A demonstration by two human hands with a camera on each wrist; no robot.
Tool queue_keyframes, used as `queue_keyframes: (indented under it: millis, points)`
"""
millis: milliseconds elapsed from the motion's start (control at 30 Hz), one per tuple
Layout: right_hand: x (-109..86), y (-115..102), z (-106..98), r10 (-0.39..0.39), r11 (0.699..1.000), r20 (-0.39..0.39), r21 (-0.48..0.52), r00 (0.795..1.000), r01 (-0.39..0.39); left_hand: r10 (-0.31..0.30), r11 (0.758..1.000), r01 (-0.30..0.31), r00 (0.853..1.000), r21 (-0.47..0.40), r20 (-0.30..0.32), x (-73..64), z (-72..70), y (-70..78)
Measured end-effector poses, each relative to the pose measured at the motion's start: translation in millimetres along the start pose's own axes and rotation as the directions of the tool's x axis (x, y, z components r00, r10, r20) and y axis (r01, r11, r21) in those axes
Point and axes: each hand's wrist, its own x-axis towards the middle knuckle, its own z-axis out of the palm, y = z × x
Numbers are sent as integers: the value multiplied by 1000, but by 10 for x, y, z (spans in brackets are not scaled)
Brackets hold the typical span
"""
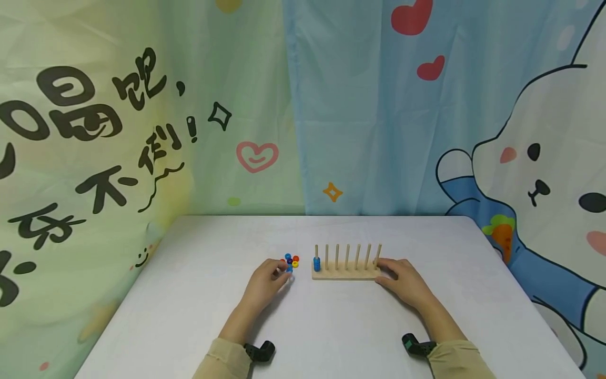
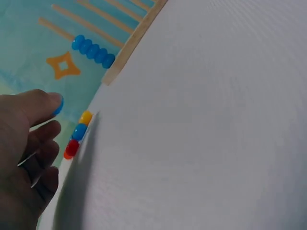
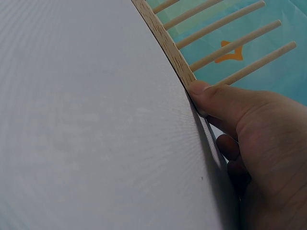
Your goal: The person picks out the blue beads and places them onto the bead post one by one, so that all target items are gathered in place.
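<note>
With our left hand (image 1: 266, 283) pointing toward one o'clock, we are pinching a blue bead (image 2: 59, 106) at nine o'clock from the pegboard (image 1: 345, 274); our right hand (image 1: 403, 280), fingers slightly parted, is gripping its three-o'clock end.

Bare Wood, Glossy Plastic, Creased Cloth

The peg rack (image 1: 341, 274) looked like pale, unvarnished wood: its pegs (image 3: 221, 25) were smooth and matt, its base edge (image 3: 165, 43) flecked with short dark grain. The blue beads (image 2: 92, 51) and the loose beads (image 2: 79, 132) had the shine of smooth plastic. The bench (image 1: 331, 326) was smooth and matt. The backdrop (image 1: 341, 105) was softly creased cloth, the sleeves (image 1: 224, 360) matt fabric, the wrist devices (image 1: 261, 351) dark plastic.
</note>
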Motion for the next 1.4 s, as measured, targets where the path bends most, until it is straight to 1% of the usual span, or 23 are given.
queue_keyframes:
  millis: [133,200,467,633,733,867,1133,1400]
  points:
    - [7,4,10,-4,1000,3,0,1000,4,22,999,-21,999,-24,31,71,-48,95]
    - [7,7,13,-4,1000,2,3,1000,4,29,999,-28,999,-28,39,118,-82,176]
    - [8,23,21,-12,1000,-9,4,1000,12,85,995,-83,996,-47,37,326,-196,521]
    - [8,12,6,-19,1000,-2,4,1000,19,131,989,-129,991,-71,26,426,-225,674]
    - [-3,12,-10,-16,1000,-8,4,1000,16,161,985,-158,987,-72,29,483,-201,714]
    - [-5,19,-7,-13,1000,-8,14,1000,13,167,984,-164,985,-67,41,522,-166,731]
    - [4,20,18,-7,1000,0,19,1000,7,172,984,-167,983,-65,71,535,-152,776]
    - [6,25,16,-13,1000,5,13,1000,13,163,985,-159,983,-60,80,531,-110,759]
